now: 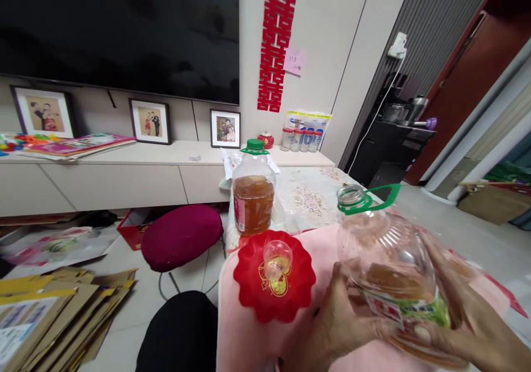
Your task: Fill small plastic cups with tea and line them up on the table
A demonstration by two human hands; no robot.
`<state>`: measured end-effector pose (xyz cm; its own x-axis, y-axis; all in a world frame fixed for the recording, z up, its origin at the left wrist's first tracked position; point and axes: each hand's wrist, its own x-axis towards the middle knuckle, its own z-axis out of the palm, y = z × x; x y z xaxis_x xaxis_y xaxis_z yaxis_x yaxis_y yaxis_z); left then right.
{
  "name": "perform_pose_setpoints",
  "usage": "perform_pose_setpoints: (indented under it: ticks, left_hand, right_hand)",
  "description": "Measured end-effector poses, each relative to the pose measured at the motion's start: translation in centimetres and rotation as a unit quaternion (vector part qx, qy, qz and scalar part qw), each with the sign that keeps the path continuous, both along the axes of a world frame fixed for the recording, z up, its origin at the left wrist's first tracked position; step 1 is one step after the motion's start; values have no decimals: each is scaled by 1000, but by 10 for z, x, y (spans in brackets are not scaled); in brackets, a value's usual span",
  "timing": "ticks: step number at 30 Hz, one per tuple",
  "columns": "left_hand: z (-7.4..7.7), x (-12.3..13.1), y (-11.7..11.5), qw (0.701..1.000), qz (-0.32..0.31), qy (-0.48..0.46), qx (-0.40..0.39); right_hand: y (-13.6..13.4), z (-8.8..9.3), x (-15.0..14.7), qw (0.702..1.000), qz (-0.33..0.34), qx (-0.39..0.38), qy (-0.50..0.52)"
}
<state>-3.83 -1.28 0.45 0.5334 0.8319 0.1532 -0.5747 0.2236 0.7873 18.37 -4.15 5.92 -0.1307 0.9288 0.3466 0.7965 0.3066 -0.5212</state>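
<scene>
Two bottles: one tilted, uncapped (385, 261), gripped between left hand (336, 328) and right hand (468, 317); one capped (253, 195), upright at 11 o'clock. One plate (274, 278) with one cup (277, 258).

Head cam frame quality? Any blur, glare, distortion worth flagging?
Head view: motion blur smears the left hand, right hand and the tilted oil bottle they grip; its label is unreadable. The red plate and the standing oil bottle are sharper. Wide-lens bending curves the TV edge and wall lines. Lighting is even indoor light, with soft reflections on the TV and faint shadows.
</scene>
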Motion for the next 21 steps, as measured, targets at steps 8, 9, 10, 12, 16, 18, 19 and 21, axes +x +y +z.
perform_pose_setpoints:
  ticks: [8,9,10,12,16,18,19,21]
  left_hand:
    - [18,7,-14,998,-48,-28,6]
    - [16,9,-13,998,-54,-32,8]
    - [13,11,-12,998,-57,-34,9]
    - [6,15,-11,998,-59,-29,16]
    - [-8,20,-13,999,-48,0,25]
    - [-12,23,-16,999,-35,13,19]
    - [-12,23,-18,999,-28,21,15]
    - [-11,23,-22,999,-16,35,4]
  right_hand:
    - [-12,-8,29,990,6,-26,-139]
    - [-12,-7,31,989,14,-22,-147]
    - [-12,-7,33,988,21,-16,-154]
    - [-10,-6,35,985,38,-5,-170]
    - [-6,-3,33,974,62,29,-215]
    - [-4,2,29,968,72,44,-236]
    - [-3,6,25,965,79,51,-245]
    - [-1,13,19,957,92,68,-266]
